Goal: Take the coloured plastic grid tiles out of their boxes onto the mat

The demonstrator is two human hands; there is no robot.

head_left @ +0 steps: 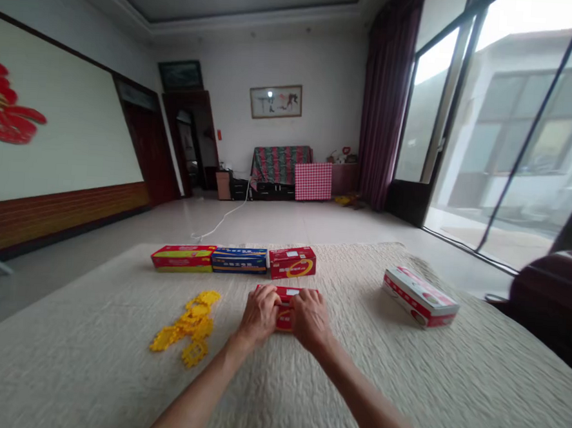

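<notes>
Red cardboard box (286,302) lies on cream quilted cover (402,376), mid-table; left hand (259,314) and right hand (310,317) both clamp it. Risk: flap tears if pulled unevenly. Three boxes in a row (234,260) just behind, yellow plastic pieces (189,329) left, red-white carton (419,296) well right

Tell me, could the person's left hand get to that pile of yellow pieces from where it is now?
Probably yes. The left hand rests on the small red box, and the yellow pieces lie just to its left on the cloth-covered table, with only bare cloth between them.
</notes>
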